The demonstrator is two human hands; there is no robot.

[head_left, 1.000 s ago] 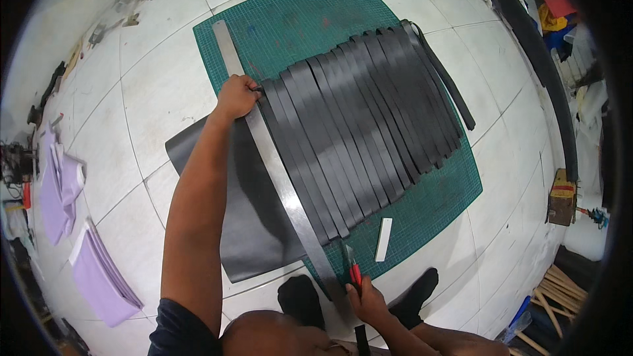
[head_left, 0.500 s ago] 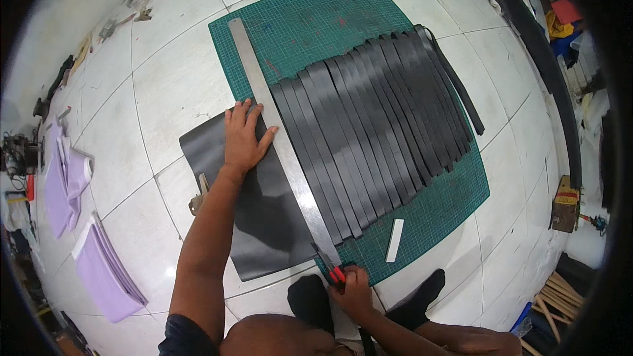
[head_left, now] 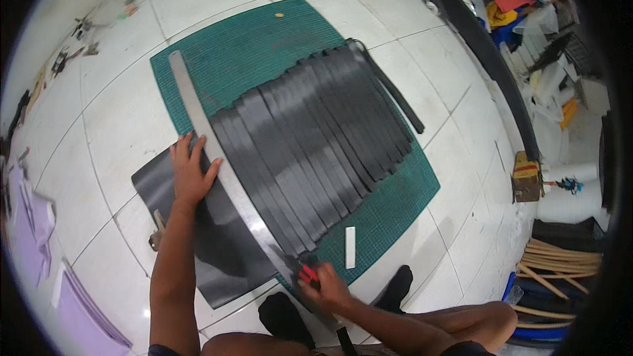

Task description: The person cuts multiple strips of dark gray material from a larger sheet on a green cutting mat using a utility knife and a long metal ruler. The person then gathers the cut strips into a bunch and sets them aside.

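Note:
My left hand (head_left: 192, 175) lies spread, its fingertips at the edge of a long metal ruler (head_left: 227, 175) and its palm on a black leather-like sheet (head_left: 231, 244). The ruler lies slantwise along the sheet's right side. In my right hand (head_left: 330, 288) is a red-and-black utility knife (head_left: 308, 275), its tip by the ruler's near part; contact with the material cannot be made out. Right of the ruler, several black strips (head_left: 303, 138) lie side by side on a green cutting mat (head_left: 402, 191).
A white bar (head_left: 350, 248) lies on the mat near my foot. A metal clip-like object (head_left: 156, 232) sits by the sheet's left edge. Folded lilac fabric (head_left: 86, 313) is on the tiled floor at left. A small box (head_left: 526, 178) and tan rods (head_left: 560, 257) are at right.
The whole view has shifted, so the mat sits further left. My right hand has moved the knife slightly away from me, along the ruler. My left hand stays spread in place.

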